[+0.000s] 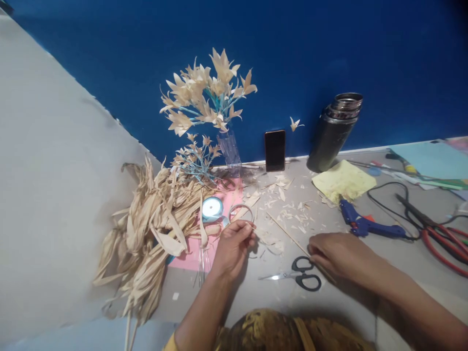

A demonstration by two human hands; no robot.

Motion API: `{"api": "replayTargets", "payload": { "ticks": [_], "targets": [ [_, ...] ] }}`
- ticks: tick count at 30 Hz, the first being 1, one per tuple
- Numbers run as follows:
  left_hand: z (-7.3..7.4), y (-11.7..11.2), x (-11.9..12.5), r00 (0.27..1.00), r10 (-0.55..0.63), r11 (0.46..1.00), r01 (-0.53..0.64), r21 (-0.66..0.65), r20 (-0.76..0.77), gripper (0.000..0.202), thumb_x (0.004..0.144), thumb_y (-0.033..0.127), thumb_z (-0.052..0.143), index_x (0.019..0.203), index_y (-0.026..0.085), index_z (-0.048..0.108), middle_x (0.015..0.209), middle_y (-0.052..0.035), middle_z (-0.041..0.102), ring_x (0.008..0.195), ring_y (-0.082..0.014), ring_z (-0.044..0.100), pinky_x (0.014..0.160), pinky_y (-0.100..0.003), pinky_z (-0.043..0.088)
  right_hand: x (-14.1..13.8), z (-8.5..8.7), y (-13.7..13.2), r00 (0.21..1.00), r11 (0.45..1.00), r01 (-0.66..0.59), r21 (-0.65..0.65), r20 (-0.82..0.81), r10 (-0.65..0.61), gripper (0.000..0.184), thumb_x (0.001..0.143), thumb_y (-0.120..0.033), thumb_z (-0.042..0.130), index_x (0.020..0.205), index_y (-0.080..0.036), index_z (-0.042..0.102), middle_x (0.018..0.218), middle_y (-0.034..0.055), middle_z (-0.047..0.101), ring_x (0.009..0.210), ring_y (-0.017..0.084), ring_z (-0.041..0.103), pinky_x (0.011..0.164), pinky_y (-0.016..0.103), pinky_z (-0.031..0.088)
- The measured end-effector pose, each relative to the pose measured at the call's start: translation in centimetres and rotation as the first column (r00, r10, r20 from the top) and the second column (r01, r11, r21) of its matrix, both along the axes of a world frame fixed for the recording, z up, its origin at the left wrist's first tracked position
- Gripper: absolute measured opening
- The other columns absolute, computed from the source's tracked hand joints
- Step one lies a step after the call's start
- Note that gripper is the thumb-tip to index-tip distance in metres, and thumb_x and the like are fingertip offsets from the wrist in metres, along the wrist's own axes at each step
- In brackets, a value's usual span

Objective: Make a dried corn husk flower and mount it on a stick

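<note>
My right hand (334,251) is closed around a thin tan stick (287,231), which slants up and left from the fingers over the table. My left hand (237,243) is pinched shut; what its fingertips hold, if anything, is too small to make out. Just beyond it are a ring-shaped roll (241,210) and a spool of light-blue ribbon (212,209) on pink paper (231,195). Black-handled scissors (292,276) lie between my hands, blades pointing left, handles close to my right hand.
Dried corn husks (161,224) are heaped at left. Husk flowers (208,92) stand in a clear vase (229,151). A phone (275,150) and dark flask (334,131) stand by the wall. Husk scraps (292,212), yellow paper (343,178), a blue glue gun (365,224) and red-handled shears (438,231) lie rightward.
</note>
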State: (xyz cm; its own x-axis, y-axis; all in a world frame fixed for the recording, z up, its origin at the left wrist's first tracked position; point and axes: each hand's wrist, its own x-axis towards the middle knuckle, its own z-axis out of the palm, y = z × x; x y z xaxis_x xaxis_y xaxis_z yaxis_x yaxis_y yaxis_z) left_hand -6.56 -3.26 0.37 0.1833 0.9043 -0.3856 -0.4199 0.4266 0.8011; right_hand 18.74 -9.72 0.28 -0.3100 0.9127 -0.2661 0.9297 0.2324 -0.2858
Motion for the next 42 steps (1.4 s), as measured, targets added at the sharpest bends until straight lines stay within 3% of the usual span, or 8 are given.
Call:
{"api": "replayTargets", "payload": {
  "ticks": [4,10,14,19,22,25,35,42],
  "targets": [
    [-0.3,0.2,-0.2,0.999,0.009,0.999,-0.008,-0.036,0.036,0.033,0.059,0.029,0.094,0.073,0.013,0.069,0.071,0.0001,0.061,0.062,-0.0083,0.057,0.055,-0.018,0.045,-1.8,-0.6,-1.1,0.985,0.989,-0.149,0.004,-0.083,0.149,0.006,0.085,-0.016,0.064,0.089,-0.020,0.067,0.095,0.0081,0.072,0.087,0.028,0.068,0.068,0.034,0.040],
    [0.4,0.3,-0.4,0.999,0.038,0.999,-0.038,-0.009,0.038,0.035,0.059,0.030,0.094,0.076,0.013,0.067,0.070,0.0010,0.059,0.062,-0.0085,0.057,0.055,-0.019,0.045,-2.4,-1.8,-1.8,0.977,0.981,-0.189,0.048,-0.095,0.193,0.017,0.075,-0.011,0.067,0.089,-0.021,0.066,0.096,0.0078,0.070,0.085,0.028,0.067,0.068,0.034,0.040],
    [1.1,0.5,-0.9,0.998,0.051,0.998,-0.048,0.048,-0.047,0.034,0.059,0.031,0.092,0.072,0.013,0.067,0.072,0.0000,0.060,0.060,-0.0080,0.055,0.051,-0.019,0.039,-1.0,-2.3,-1.4,0.961,0.985,-0.164,0.052,-0.219,0.171,0.012,0.079,-0.011,0.060,0.082,-0.022,0.064,0.083,0.0039,0.071,0.071,0.021,0.064,0.062,0.030,0.035],
    [0.9,1.1,-1.9,0.981,0.029,0.987,0.003,0.164,-0.194,0.025,0.063,0.030,0.087,0.070,0.013,0.069,0.068,-0.0012,0.062,0.052,-0.0056,0.045,0.050,-0.020,0.032,0.8,-1.3,-0.2,0.920,0.988,-0.122,-0.098,-0.386,0.076,0.011,0.081,-0.015,0.060,0.084,-0.025,0.063,0.072,-0.0016,0.067,0.061,0.016,0.058,0.055,0.026,0.034],
    [1.1,1.2,-1.9,0.966,0.041,0.979,0.011,0.202,-0.256,0.022,0.063,0.029,0.086,0.069,0.014,0.071,0.068,-0.0016,0.064,0.052,-0.0054,0.042,0.051,-0.020,0.029,0.8,-0.3,0.9,0.926,0.994,-0.103,0.028,-0.362,0.106,0.019,0.074,-0.017,0.066,0.092,-0.025,0.066,0.087,0.0026,0.071,0.075,0.021,0.064,0.064,0.027,0.040],
    [1.7,1.0,-1.5,0.951,0.053,0.974,0.019,0.227,-0.304,0.020,0.062,0.029,0.086,0.066,0.015,0.072,0.068,-0.0025,0.066,0.056,-0.0077,0.045,0.054,-0.021,0.033,0.3,0.3,2.2,0.957,0.985,-0.100,0.144,-0.256,0.135,0.014,0.073,-0.024,0.070,0.087,-0.024,0.065,0.089,0.0050,0.071,0.079,0.024,0.065,0.066,0.030,0.040],
    [1.7,0.3,-1.3,0.899,0.007,0.956,0.122,0.267,-0.438,0.010,0.066,0.025,0.082,0.066,0.017,0.076,0.067,-0.0045,0.068,0.064,-0.0133,0.055,0.062,-0.025,0.041,-1.0,0.0,3.8,0.970,0.981,-0.147,0.123,-0.176,0.167,0.006,0.081,-0.020,0.066,0.076,-0.022,0.065,0.079,0.0025,0.071,0.068,0.019,0.062,0.059,0.028,0.030],
    [1.2,0.3,-1.1,0.938,0.026,0.970,0.059,0.234,-0.345,0.014,0.062,0.026,0.085,0.065,0.016,0.075,0.067,-0.0046,0.069,0.065,-0.0135,0.056,0.065,-0.026,0.042,-0.6,-1.0,3.9,0.952,0.970,-0.178,0.166,-0.221,0.213,0.007,0.083,-0.020,0.066,0.076,-0.023,0.068,0.081,0.0029,0.072,0.070,0.019,0.064,0.059,0.028,0.032]
  ]
}}
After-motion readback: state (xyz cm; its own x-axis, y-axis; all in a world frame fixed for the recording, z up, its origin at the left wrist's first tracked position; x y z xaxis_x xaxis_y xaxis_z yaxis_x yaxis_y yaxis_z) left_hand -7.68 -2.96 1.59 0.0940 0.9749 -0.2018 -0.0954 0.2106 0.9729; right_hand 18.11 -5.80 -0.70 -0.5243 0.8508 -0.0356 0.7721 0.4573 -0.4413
